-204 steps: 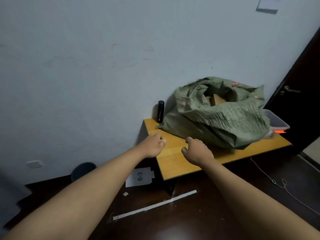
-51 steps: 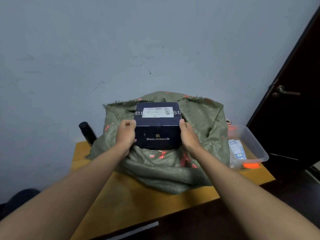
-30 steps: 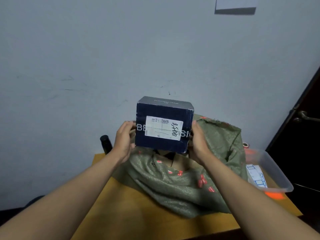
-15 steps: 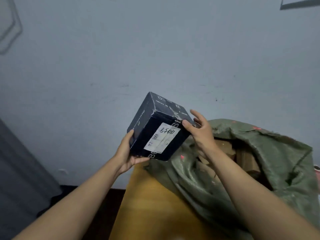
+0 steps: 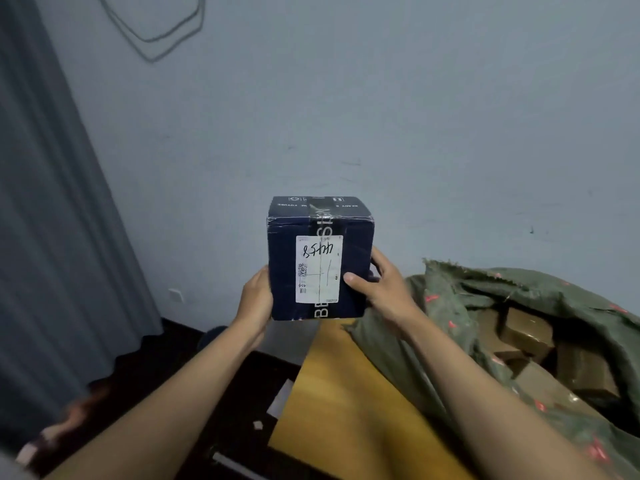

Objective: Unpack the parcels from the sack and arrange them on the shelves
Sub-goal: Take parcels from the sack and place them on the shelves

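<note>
I hold a dark blue box [image 5: 353, 271] upright in the air in front of the wall, its white label with handwriting facing me. My left hand [image 5: 256, 299] grips its left side and my right hand [image 5: 384, 285] grips its right side, thumb across the front face. The green woven sack [image 5: 450, 323] lies open on the wooden table [image 5: 346, 403] at the right. Several brown cardboard parcels [image 5: 526, 330] show inside its mouth.
A grey curtain [image 5: 52, 237] hangs along the left. Dark floor [image 5: 173, 375] lies below, with a paper scrap beside the table's left edge. The pale wall [image 5: 381, 116] stands straight ahead, a loose cable drooping across it at the top left.
The box came out of the sack, rose, and has been turned so the label stands upright. My view and the box have swung left, away from the sack.
</note>
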